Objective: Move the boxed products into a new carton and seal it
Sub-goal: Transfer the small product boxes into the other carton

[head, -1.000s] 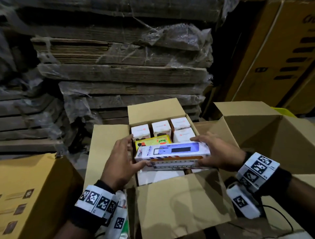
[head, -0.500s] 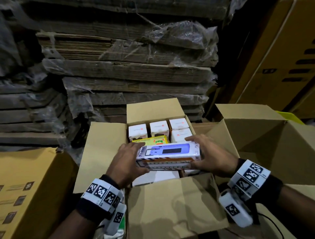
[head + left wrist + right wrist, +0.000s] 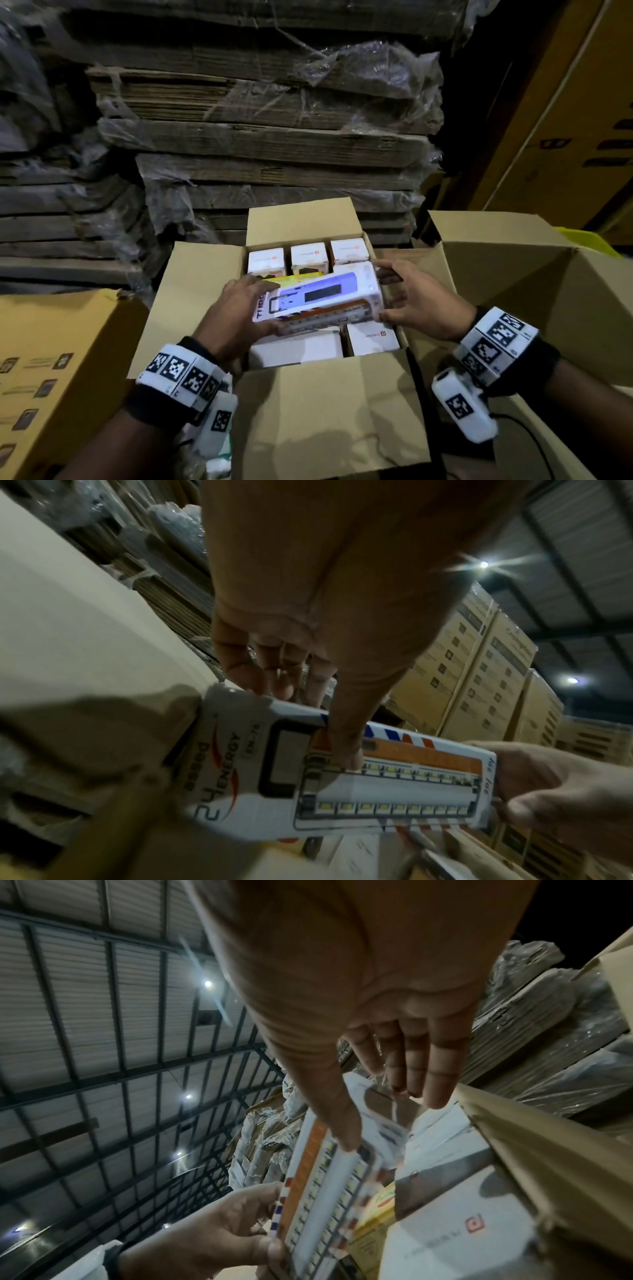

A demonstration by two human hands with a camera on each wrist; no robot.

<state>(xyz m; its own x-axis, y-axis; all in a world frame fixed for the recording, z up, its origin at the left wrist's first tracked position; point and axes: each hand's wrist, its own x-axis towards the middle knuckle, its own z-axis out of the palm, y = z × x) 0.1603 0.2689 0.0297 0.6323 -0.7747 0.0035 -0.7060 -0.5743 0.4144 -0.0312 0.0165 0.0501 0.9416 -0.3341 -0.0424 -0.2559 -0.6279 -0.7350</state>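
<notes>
Both hands — left hand (image 3: 236,308), right hand (image 3: 416,301) — pinch lamp box (image 3: 318,296) ends.

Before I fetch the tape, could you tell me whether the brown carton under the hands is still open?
Open. All four flaps of the brown cardboard carton stand spread outward, and small white product boxes show inside.

Materials check: mostly cardboard and film.

I'm holding a glossy printed product box (image 3: 318,301), smooth, catching glare. Open carton (image 3: 329,411) under it is showing matt brown corrugated board, plain and slightly creased. Small white boxes (image 3: 308,257) inside are looking like smooth coated card. Flat cardboard stacks (image 3: 260,144) behind are showing rough fluted edges, under crinkled, shiny clear plastic wrap (image 3: 370,68). Roof (image 3: 85,1001) overhead is looking like ribbed metal sheeting.
</notes>
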